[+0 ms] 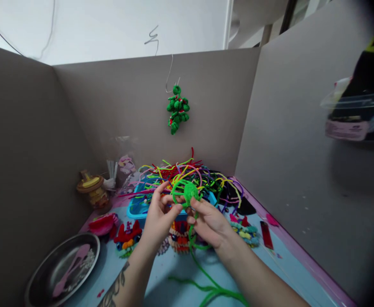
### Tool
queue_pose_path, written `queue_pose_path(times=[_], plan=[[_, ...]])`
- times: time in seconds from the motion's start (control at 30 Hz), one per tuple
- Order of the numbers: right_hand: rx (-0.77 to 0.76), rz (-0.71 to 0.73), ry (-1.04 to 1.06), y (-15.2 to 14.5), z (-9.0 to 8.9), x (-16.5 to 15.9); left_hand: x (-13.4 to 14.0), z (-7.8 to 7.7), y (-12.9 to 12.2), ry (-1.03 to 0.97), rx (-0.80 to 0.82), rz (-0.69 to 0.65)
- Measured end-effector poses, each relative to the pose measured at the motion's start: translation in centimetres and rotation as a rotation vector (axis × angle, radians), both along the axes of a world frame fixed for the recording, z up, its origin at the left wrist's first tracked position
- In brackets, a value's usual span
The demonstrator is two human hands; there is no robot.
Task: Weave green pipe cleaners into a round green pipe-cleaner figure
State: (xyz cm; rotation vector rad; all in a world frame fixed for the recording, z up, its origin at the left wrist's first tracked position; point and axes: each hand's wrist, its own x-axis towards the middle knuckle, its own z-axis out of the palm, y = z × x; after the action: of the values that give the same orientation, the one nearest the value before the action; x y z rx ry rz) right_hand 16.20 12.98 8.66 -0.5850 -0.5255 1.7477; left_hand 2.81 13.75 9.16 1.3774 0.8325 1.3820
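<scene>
Bright green pipe cleaners are coiled into a small rounded piece (191, 192), held up between both hands over the middle of the table. On its left side, open loops fan out, and my left hand (157, 213) has its fingers closed around them. My right hand (211, 221) pinches the coiled piece from below with thumb and fingers. From under the right hand, long green strands (203, 268) trail down to the tabletop. Behind the hands stands a blue tray (135, 209) full of many-coloured pipe cleaners (187, 170).
A metal bowl (92, 256) with a pink tool (71, 268) sits at left, near a lidded jar (97, 194). Colourful fuzzy crafts (127, 238) lie around the hands. A green ornament (178, 108) hangs from a wire on the back panel. A red-black object (266, 235) lies right.
</scene>
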Motion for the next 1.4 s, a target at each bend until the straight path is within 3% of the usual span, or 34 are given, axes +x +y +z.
queue_pose_path(times=[0.27, 0.6, 1.0, 1.2, 1.27, 1.4], plan=[[-0.026, 0.015, -0.012, 0.1, 0.0, -0.1, -0.2, -0.3, 0.3, 0.029, 0.023, 0.046], [-0.026, 0.089, 0.053, -0.4, -0.1, -0.4, -0.4, -0.3, 0.5, -0.002, 0.026, -0.01], [-0.068, -0.024, 0.047, 0.4, 0.0, 0.2, -0.6, -0.8, 1.2, -0.095, -0.029, -0.031], [0.053, -0.131, -0.118, 1.0, 0.2, 1.4, -0.9, -0.3, 0.8, 0.127, 0.159, 0.27], [0.076, -0.099, -0.195, 1.1, 0.4, 2.0, -1.0, 0.1, 0.3, 0.192, 0.156, 0.239], [0.137, 0.011, -0.363, 1.1, 0.5, 2.4, -0.8, 0.6, -0.5, 0.21, 0.058, 0.042]])
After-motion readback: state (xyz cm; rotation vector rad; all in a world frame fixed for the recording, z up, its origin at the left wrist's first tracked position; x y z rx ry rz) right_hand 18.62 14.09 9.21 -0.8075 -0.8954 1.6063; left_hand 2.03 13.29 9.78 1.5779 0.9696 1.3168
